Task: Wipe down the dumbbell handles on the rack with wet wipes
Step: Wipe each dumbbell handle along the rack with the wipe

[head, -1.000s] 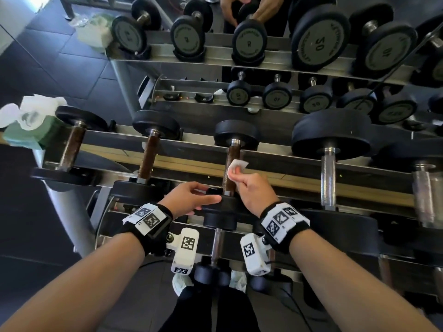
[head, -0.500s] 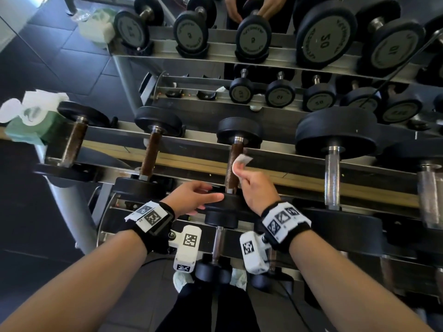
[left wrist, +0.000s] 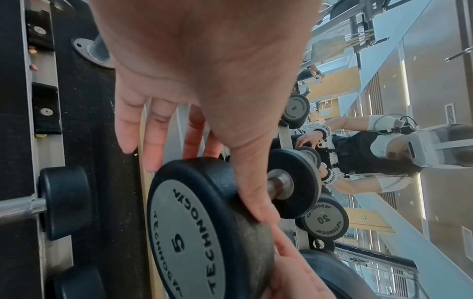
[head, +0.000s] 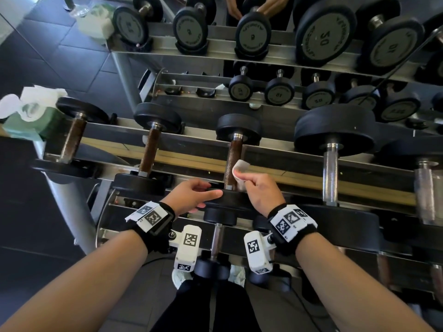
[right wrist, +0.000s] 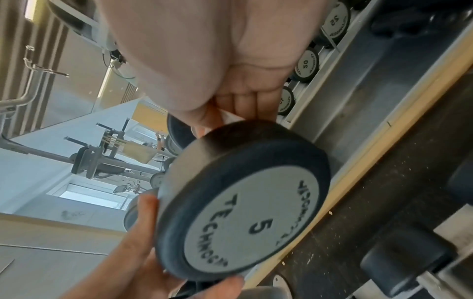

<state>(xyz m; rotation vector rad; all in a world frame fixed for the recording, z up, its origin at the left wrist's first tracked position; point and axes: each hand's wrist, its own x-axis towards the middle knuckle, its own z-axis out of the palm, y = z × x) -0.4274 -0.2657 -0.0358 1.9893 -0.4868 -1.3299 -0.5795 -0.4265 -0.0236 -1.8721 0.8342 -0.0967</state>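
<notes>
A 5 kg dumbbell (head: 236, 127) lies on the rack's middle tier, its brown handle (head: 231, 159) pointing away from me. My right hand (head: 242, 178) pinches a white wet wipe (head: 241, 165) against the right side of that handle, close to the near weight. My left hand (head: 206, 198) holds the near weight head (head: 230, 200) between thumb and fingers. In the left wrist view the thumb (left wrist: 245, 182) lies over the rim of the "5" disc (left wrist: 192, 232). The right wrist view shows the same disc (right wrist: 245, 202) and a sliver of the wipe (right wrist: 226, 116) under my fingers.
Two more brown-handled dumbbells (head: 149, 152) (head: 72, 140) sit to the left, and bigger chrome-handled ones (head: 332, 173) to the right. A green wet-wipe pack (head: 26, 121) rests on the rack's left end. A mirror behind repeats the rack (head: 263, 56). Smaller dumbbells lie on the tier below (head: 217, 238).
My right hand slid the wipe a short way up the handle, then back toward the near weight. My left hand stayed on the weight head.
</notes>
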